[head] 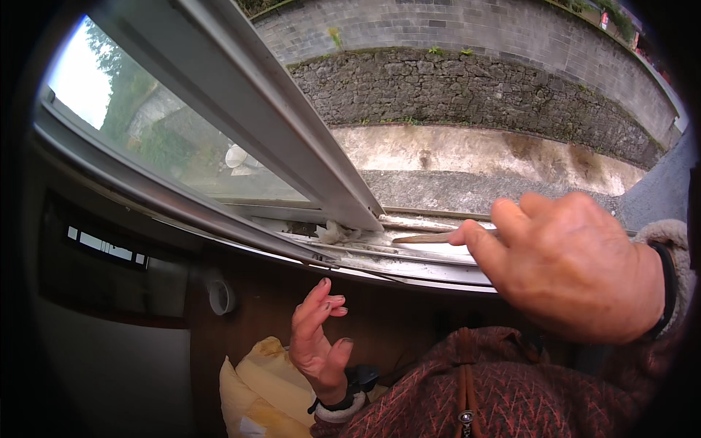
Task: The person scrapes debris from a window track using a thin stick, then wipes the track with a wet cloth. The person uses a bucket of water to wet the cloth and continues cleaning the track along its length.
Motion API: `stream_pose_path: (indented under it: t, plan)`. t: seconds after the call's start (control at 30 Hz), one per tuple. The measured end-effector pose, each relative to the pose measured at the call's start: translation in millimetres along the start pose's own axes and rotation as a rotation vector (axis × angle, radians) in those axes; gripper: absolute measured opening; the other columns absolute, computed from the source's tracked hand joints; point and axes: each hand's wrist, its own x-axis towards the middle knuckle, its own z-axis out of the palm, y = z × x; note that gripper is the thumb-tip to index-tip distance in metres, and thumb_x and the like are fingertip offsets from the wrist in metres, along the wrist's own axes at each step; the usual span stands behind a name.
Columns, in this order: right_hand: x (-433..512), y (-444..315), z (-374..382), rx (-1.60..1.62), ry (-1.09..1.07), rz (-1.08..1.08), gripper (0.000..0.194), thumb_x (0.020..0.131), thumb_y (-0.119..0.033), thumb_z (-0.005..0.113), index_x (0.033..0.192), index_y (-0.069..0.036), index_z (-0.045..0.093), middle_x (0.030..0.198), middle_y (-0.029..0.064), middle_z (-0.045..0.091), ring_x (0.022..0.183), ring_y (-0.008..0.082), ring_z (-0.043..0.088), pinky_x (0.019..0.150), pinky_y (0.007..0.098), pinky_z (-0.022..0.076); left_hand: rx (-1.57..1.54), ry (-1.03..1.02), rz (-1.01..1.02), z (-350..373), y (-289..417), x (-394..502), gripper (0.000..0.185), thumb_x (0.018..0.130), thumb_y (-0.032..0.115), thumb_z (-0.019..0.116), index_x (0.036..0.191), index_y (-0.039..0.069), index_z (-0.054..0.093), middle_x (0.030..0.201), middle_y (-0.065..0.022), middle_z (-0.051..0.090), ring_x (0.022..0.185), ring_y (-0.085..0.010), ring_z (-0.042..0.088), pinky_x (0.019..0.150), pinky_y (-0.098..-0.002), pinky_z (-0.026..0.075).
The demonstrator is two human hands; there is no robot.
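Note:
My right hand (575, 268) is closed around a thin wooden stick (424, 239), whose pointed end reaches left onto the dirty white window track (438, 254). Just left of the tip, a crumpled whitish wad (335, 232), perhaps tissue or cloth, lies in the track beside the foot of the sliding window sash (306, 126). Below the sill, my left hand (322, 342) is raised with its fingers apart and bent, holding nothing. Grime and loose debris show along the track's grooves. The part of the stick inside my right hand is hidden.
The window's metal frame rail (164, 191) runs from upper left to the sill. Outside are a paved strip (427, 186) and a stone wall (438, 90). Indoors, yellowish cushions or bags (268, 388) lie beneath my left hand, with a white round container (221, 297) farther left.

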Motion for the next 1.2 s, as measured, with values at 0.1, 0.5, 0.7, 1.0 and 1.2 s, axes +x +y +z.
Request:
stream_pose_path:
  t: [0.1, 0.5, 0.7, 1.0, 1.2]
  plan:
    - [2.8, -9.0, 7.6, -0.015, 0.250, 0.054, 0.019, 0.081, -0.017, 0.060, 0.092, -0.002, 0.064, 0.065, 0.0010, 0.043, 0.055, 0.0137, 0.047, 0.040, 0.0251, 0.0363, -0.004, 0.000, -0.008, -4.0, -0.7, 0.2, 0.048, 0.074, 0.012, 0.063, 0.120, 0.001, 0.054, 0.129, -0.0275, 0.049, 0.103, -0.0288, 0.058, 0.081, -0.0355, 0.050]
    - [19.8, -15.2, 9.0, -0.058, 0.100, -0.025, 0.017, 0.079, -0.020, 0.062, 0.074, -0.004, 0.060, 0.060, -0.0003, 0.041, 0.055, 0.0114, 0.046, 0.042, 0.0247, 0.0343, -0.052, 0.044, -0.090, 1.7, -11.8, -4.4, 0.049, 0.075, 0.014, 0.063, 0.122, 0.000, 0.053, 0.127, -0.0283, 0.049, 0.105, -0.0290, 0.057, 0.082, -0.0355, 0.050]
    - [11.4, -17.5, -4.4, 0.000, 0.187, 0.098, 0.019, 0.080, -0.021, 0.064, 0.072, -0.004, 0.060, 0.060, 0.0001, 0.040, 0.054, 0.0130, 0.046, 0.042, 0.0250, 0.0335, -0.037, 0.061, -0.105, -6.0, -16.6, -2.3, 0.049, 0.073, 0.010, 0.060, 0.121, -0.001, 0.053, 0.123, -0.0277, 0.051, 0.105, -0.0299, 0.056, 0.082, -0.0355, 0.050]
    - [33.9, -21.5, 4.3, -0.170, 0.176, -0.027, 0.017, 0.078, -0.018, 0.060, 0.067, -0.006, 0.055, 0.059, -0.0011, 0.037, 0.054, 0.0114, 0.042, 0.041, 0.0241, 0.0284, -0.034, 0.121, -0.167, -10.6, -28.6, -3.3, 0.055, 0.079, 0.018, 0.059, 0.127, -0.004, 0.046, 0.124, -0.0256, 0.053, 0.096, -0.0232, 0.059, 0.081, -0.0326, 0.050]
    - [12.1, -12.9, -0.3, -0.107, 0.101, -0.032, 0.017, 0.080, -0.020, 0.062, 0.078, -0.002, 0.063, 0.061, -0.0004, 0.039, 0.055, 0.0124, 0.044, 0.042, 0.0251, 0.0315, -0.039, 0.106, -0.169, -11.5, -30.5, -5.0, 0.053, 0.078, 0.017, 0.057, 0.126, -0.005, 0.047, 0.122, -0.0257, 0.054, 0.096, -0.0241, 0.059, 0.079, -0.0330, 0.050]
